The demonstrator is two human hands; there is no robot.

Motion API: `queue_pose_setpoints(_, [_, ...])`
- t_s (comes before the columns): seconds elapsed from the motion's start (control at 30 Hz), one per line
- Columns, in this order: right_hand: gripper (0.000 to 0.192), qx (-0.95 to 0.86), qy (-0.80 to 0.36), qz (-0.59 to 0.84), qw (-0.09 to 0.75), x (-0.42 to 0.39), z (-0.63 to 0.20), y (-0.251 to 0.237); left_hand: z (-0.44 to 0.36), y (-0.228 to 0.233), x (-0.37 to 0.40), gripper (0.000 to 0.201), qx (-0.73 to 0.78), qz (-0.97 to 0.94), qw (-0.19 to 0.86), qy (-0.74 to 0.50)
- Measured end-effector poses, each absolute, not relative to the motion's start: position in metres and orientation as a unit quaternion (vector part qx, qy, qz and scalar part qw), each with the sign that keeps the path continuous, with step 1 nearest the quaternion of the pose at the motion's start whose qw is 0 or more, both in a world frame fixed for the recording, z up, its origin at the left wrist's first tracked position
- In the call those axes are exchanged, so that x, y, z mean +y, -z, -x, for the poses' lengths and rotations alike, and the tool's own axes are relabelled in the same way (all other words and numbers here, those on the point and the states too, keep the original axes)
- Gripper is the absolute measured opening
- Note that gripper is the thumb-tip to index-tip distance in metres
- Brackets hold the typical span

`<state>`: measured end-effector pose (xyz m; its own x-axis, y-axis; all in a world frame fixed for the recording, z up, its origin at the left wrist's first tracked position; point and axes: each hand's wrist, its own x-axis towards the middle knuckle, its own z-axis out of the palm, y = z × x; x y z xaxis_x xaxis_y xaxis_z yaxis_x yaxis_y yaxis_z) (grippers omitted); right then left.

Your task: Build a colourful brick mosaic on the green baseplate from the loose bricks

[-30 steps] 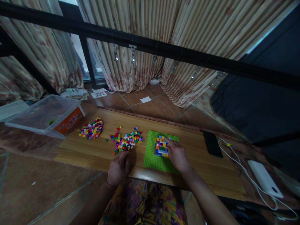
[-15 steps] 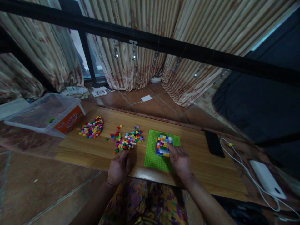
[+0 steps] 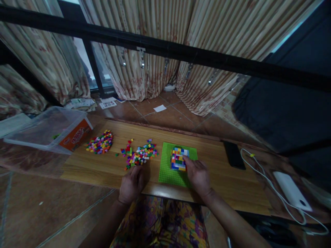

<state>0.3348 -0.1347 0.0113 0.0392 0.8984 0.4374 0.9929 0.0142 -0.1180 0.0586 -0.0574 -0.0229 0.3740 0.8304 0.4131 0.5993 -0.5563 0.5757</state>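
- On the wooden tabletop (image 3: pixel 222 179), near its front edge, lies a green baseplate (image 3: pixel 168 172); a block of small multicoloured bricks (image 3: pixel 178 159) is built on its far half, standing square to the plate.
- The right hand (image 3: pixel 198 174) rests on the baseplate's right part, palm down; its fingertips (image 3: pixel 185 160) touch the right edge of the built block; whether the grip is closed on a single brick or merely pressing against the block cannot be told, since the fingers hide that spot.
- The left hand (image 3: pixel 131 184) lies at the front edge of the tabletop, left of the baseplate, fingers curled loosely; its tips sit just beside the near end of a loose pile of bricks (image 3: pixel 141 155); whether this grip holds anything cannot be told from here.
- Further left sits a second pile of bricks (image 3: pixel 100 142), well apart from the first; a few stray pieces lie between them.
- At the tabletop's left end stands a clear plastic tub (image 3: pixel 46 127) with an orange label, tilted on its side.
- To the right of the baseplate lies a dark phone (image 3: pixel 234 155); beyond it a white cable (image 3: pixel 261 179) runs to a white power bank (image 3: pixel 291 191).
- Striped curtains (image 3: pixel 155 51) hang behind, above a tiled floor (image 3: pixel 165 115) with papers scattered on it; a patterned garment (image 3: pixel 160 224) shows below the tabletop's edge.
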Motion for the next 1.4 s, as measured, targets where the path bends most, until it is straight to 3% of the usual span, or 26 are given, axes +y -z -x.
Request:
queue_pose_setpoints(0.2, [0.024, -0.494, 0.075, 0.719, 0.483, -0.141, -0.332, -0.023, -0.058, 0.025, -0.057, 0.016, 0.444, -0.811, 0.182, -0.335])
queue_pose_setpoints(0.3, [0.024, -0.458, 0.018, 0.716, 0.527, -0.149, -0.315, -0.027, -0.058, 0.025, -0.057, 0.016, 0.441, -0.808, 0.186, -0.345])
queue_pose_setpoints(0.63, [0.025, -0.626, -0.145, 0.637, 0.426, -0.156, -0.213, -0.012, -0.054, 0.018, -0.066, 0.017, 0.442, -0.777, 0.242, -0.378])
queue_pose_setpoints(1.03, [0.023, -0.645, -0.119, 0.691, 0.304, -0.078, -0.195, 0.004, -0.055, 0.013, -0.068, 0.018, 0.442, -0.777, 0.247, -0.374])
queue_pose_setpoints(1.4, [0.013, -0.647, -0.087, 0.719, 0.236, -0.063, -0.187, 0.005, -0.055, 0.012, -0.066, 0.019, 0.439, -0.781, 0.241, -0.373])
